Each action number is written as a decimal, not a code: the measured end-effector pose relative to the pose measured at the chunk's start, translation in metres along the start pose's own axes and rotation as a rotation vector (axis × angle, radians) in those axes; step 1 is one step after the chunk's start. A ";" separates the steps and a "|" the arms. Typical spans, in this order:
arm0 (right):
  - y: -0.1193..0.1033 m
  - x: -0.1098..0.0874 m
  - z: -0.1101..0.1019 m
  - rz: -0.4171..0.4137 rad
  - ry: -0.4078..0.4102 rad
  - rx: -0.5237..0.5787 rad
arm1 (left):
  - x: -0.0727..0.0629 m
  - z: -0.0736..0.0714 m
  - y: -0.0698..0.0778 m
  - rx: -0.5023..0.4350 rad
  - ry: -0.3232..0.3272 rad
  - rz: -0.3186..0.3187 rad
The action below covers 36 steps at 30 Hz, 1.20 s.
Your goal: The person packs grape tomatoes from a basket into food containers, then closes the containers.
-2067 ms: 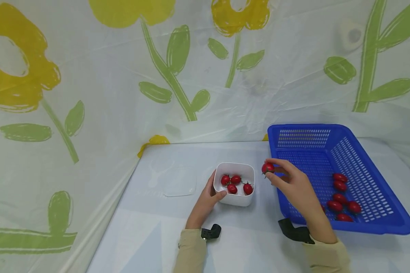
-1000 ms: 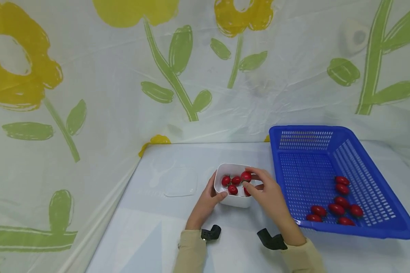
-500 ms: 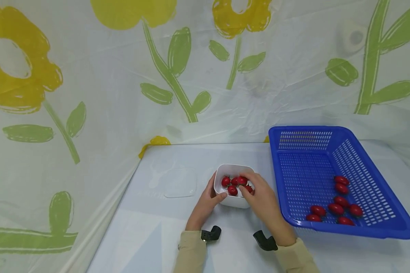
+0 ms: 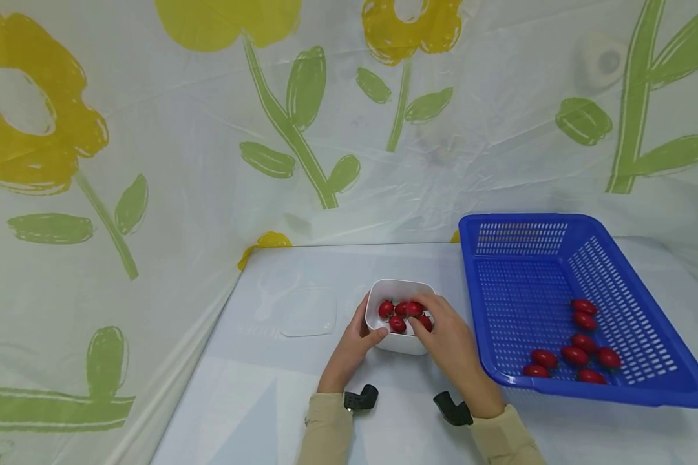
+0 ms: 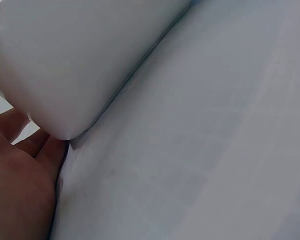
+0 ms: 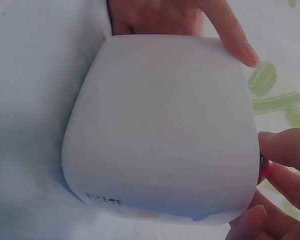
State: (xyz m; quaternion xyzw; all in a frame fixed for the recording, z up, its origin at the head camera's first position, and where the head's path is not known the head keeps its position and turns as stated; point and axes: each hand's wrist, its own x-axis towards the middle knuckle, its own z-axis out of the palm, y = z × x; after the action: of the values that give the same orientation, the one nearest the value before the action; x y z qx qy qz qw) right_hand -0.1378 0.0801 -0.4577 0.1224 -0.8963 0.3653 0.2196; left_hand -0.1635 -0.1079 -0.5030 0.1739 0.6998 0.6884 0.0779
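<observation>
A small white square box (image 4: 401, 344) stands on the table in the head view, several red cherry tomatoes (image 4: 397, 323) lying in it. My left hand (image 4: 351, 349) grips its left side, the thumb over the near rim; the left wrist view shows fingers (image 5: 50, 150) against the lower wall. My right hand (image 4: 454, 345) reaches over the right rim and pinches a cherry tomato (image 4: 415, 309) low inside the box. In the right wrist view the box wall (image 6: 165, 125) hides most of that tomato (image 6: 263, 173). Whether it touches the tomatoes beneath, I cannot tell.
On the right, a blue perforated basket (image 4: 508, 310) holds several more cherry tomatoes (image 4: 574, 356) toward its near right part. Left of the box a clear flat lid (image 4: 308, 312) lies on the white-and-blue table cover (image 4: 256, 400). Behind hangs a flower-patterned curtain (image 4: 198, 161).
My right hand has carried the cherry tomato left from beside the basket and lowered it into the box. During the last half second it has hardly moved. The left hand has stayed on the box.
</observation>
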 end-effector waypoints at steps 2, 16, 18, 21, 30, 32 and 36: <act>0.001 0.000 0.001 0.007 -0.012 -0.009 | 0.000 0.000 0.001 0.004 -0.001 -0.001; 0.005 0.000 0.006 0.011 -0.018 -0.002 | 0.000 0.000 0.002 0.001 -0.001 0.000; 0.004 0.000 0.006 0.008 -0.003 0.011 | 0.000 0.000 0.000 0.002 -0.001 -0.002; 0.004 0.000 0.006 0.016 0.016 0.053 | 0.002 -0.001 -0.007 0.007 0.011 -0.015; 0.001 0.000 0.001 0.001 0.050 0.184 | 0.008 -0.003 -0.026 0.003 0.042 -0.009; -0.001 -0.001 0.000 0.001 0.039 0.206 | 0.008 -0.003 -0.026 0.005 0.044 -0.011; -0.004 -0.001 -0.004 0.016 0.005 0.273 | 0.007 -0.002 -0.021 0.006 0.042 -0.030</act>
State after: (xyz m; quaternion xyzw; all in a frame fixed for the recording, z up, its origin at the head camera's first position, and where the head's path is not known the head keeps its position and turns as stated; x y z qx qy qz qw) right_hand -0.1338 0.0801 -0.4535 0.1432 -0.8385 0.4861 0.2002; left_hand -0.1732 -0.1077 -0.5228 0.1490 0.7058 0.6887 0.0728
